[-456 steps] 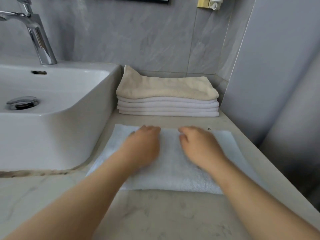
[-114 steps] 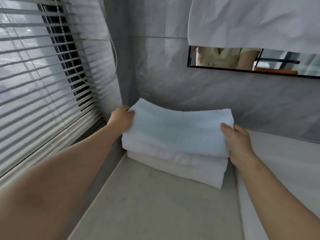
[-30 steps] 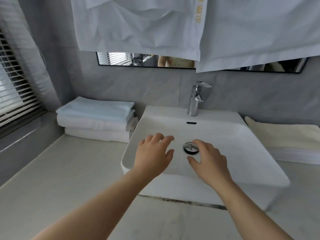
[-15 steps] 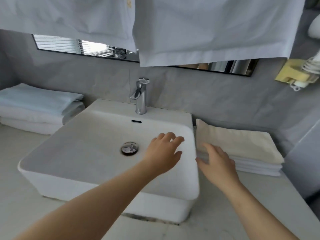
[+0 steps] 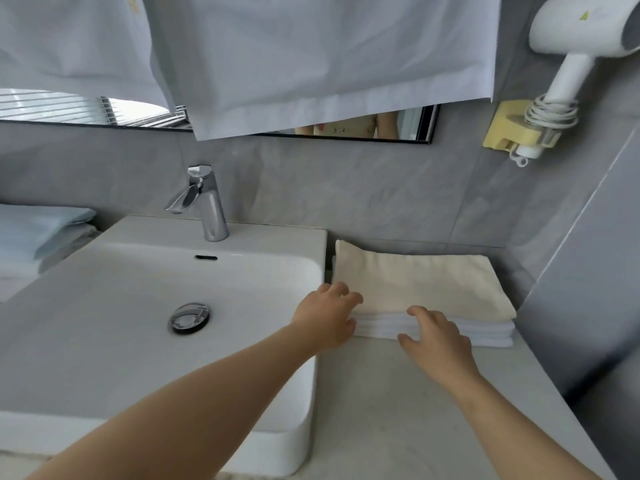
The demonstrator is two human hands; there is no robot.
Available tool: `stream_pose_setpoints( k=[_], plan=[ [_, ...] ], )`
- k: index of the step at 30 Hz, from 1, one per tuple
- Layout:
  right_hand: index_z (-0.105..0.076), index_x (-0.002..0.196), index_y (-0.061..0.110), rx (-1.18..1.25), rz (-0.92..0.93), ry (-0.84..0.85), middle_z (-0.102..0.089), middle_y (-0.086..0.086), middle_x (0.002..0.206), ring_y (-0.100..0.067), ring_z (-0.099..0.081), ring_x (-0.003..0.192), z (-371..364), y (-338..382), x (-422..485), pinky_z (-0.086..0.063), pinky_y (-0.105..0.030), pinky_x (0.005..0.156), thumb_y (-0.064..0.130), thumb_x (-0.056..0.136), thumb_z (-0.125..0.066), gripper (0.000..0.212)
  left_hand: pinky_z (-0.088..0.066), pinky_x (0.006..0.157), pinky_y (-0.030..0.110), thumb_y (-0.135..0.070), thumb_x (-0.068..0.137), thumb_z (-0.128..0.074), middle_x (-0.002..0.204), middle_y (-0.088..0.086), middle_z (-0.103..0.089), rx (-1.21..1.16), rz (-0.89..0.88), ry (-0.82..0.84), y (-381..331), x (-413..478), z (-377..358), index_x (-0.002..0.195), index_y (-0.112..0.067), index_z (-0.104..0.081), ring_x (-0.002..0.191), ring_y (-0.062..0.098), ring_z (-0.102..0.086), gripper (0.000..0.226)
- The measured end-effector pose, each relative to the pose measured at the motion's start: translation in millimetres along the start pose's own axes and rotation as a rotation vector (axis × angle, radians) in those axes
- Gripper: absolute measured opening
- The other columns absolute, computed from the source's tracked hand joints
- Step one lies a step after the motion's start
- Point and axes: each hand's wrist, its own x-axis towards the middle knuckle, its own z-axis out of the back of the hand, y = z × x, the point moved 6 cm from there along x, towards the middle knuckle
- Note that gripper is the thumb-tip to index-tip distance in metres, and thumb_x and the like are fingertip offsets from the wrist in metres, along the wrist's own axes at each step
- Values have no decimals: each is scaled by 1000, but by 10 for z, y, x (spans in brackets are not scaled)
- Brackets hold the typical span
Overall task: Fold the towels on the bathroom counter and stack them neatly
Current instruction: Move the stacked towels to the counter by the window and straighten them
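With our left hand (image 5: pixel 327 318) and right hand (image 5: pixel 434 339) loosely spread and empty beside the sink (image 5: pixel 145 327), we should pinch only the cream towel (image 5: pixel 422 284).

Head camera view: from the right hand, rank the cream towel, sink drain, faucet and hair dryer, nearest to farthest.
From the right hand:
1. Cream towel, just ahead, topping the white stack right of the sink.
2. Sink drain, leftward in the basin.
3. Faucet, left, behind the basin.
4. Hair dryer, high on the right wall.
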Motion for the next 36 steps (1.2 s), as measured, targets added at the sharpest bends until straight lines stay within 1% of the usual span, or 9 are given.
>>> stream_pose_setpoints(
  k=[6, 9, 13, 20, 25, 28, 31, 34, 36],
  plan=[
    [-36, 136, 28, -53, -2, 45, -45, 0, 134, -24, -44, 120, -121, -213, 272, -36, -36, 92, 39, 93, -47, 46, -27, 106, 33, -28, 91, -47, 132, 3, -44, 215, -6, 88, 62, 306, -169, 134, -23, -41, 123, 23, -39, 44],
    [-36, 136, 27, -78, -5, 28, -45, 0, 133, -25, -42, 119, -114, -271, 413, -35, -36, 91, 38, 93, -48, 46, -9, 115, 47, -29, 91, -47, 136, 6, -38, 326, 42, 183, 105, 410, -284, 136, -23, -36, 130, 25, -32, 47],
    [-34, 139, 27, -104, -14, 25, -42, 1, 135, -24, -40, 120, -123, -348, 596, -33, -35, 92, 37, 93, -47, 49, 8, 110, 59, -30, 89, -48, 134, 7, -38, 403, 93, 222, 149, 531, -365, 134, -22, -34, 129, 27, -33, 48],
    [-40, 129, 25, -203, 0, 14, -46, 1, 128, -24, -43, 112, -158, -438, 788, -35, -31, 80, 35, 91, -49, 40, 10, 103, 68, -42, 85, -52, 130, 5, -40, 558, -16, 300, 212, 821, -466, 137, -24, -32, 120, 32, -38, 59],
    [-44, 130, 30, -290, 31, -42, -49, 4, 125, -22, -46, 110, -136, -537, 901, -39, -29, 81, 37, 89, -52, 41, 6, 102, 70, -27, 89, -46, 123, 4, -45, 562, -12, 214, 230, 941, -478, 131, -23, -40, 114, 34, -41, 42],
    [-54, 125, 31, -301, 55, -74, -52, 2, 114, -22, -49, 103, -99, -585, 939, -39, -28, 75, 40, 89, -55, 37, -7, 105, 64, -19, 88, -42, 121, 6, -46, 498, 1, 152, 229, 973, -431, 123, -21, -48, 115, 32, -39, 36],
    [-65, 111, 19, -257, 2, -200, -51, -6, 96, -28, -53, 87, 15, -645, 912, -36, -30, 63, 34, 86, -62, 29, -26, 89, 38, -15, 86, -44, 114, 7, -43, 375, 38, -37, 204, 990, -273, 113, -21, -54, 105, 27, -38, 29],
    [-48, 118, 16, -152, -263, -187, -54, -10, 104, -32, -57, 92, 42, -889, 866, -34, -32, 62, 47, 87, -57, 44, -27, 68, 29, -12, 87, -43, 97, 5, -39, 226, 138, -203, 221, 1001, -122, 105, -19, -53, 84, 24, -40, 22],
    [-37, 122, 11, 127, -461, -165, -57, -14, 110, -34, -57, 96, 14, -1075, 822, -34, -34, 66, 54, 89, -49, 56, -28, 54, 28, -14, 91, -42, 85, 2, -32, 117, 236, -246, 267, 1008, -61, 104, -17, -49, 68, 21, -38, 15]
  ],
)
